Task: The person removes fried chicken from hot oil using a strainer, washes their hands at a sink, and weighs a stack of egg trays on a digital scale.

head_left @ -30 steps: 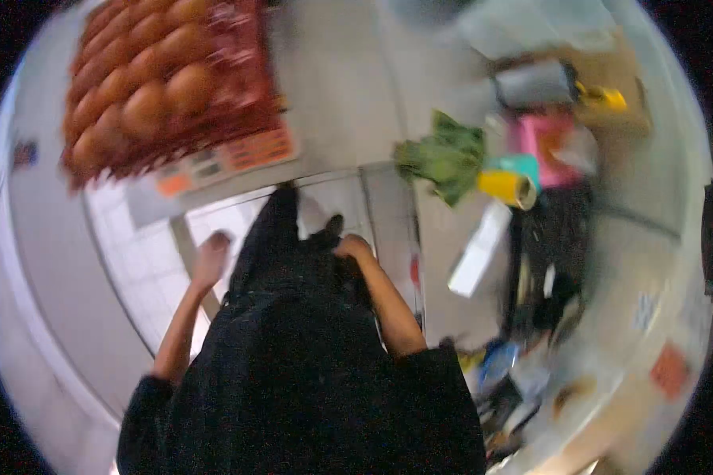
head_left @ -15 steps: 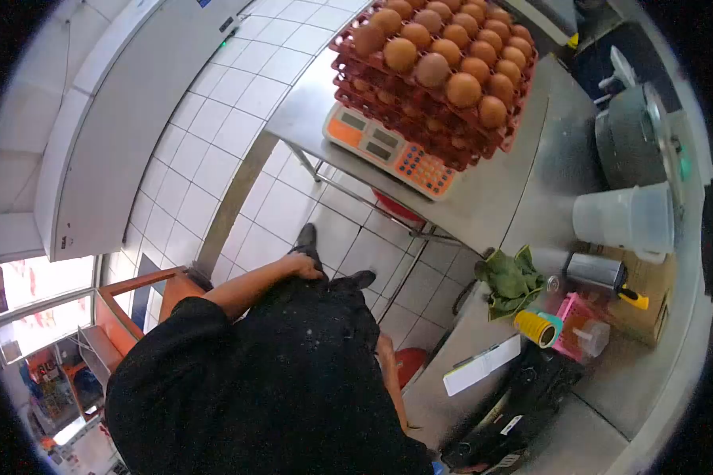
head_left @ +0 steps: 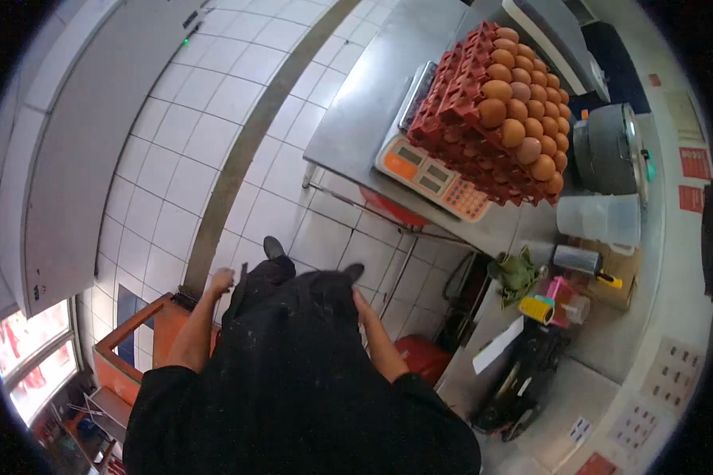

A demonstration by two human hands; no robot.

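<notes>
My left hand (head_left: 223, 280) is held out to the left of my dark clothing, over the tiled floor; its fingers are curled, and a dark strip of cloth hangs just beside it. My right hand (head_left: 362, 307) is against the right side of the black apron (head_left: 293, 340), its fingers mostly hidden by the fabric. Stacked red trays of brown eggs (head_left: 523, 103) rest on a white and orange scale (head_left: 432, 178), on a metal table (head_left: 356, 119) ahead of me and to the right.
A metal counter (head_left: 602, 348) on the right holds green leaves (head_left: 515, 275), a yellow roll (head_left: 536, 309), a clear plastic container (head_left: 600, 220), a pink basket (head_left: 561, 299) and a black bag (head_left: 519, 384). An orange frame (head_left: 127, 348) stands at left, a red object (head_left: 424, 358) below the counter.
The view has turned, and the egg stack shows farther right. My left hand has moved from in front of my body out to the left. My right hand is now higher, at the apron's side.
</notes>
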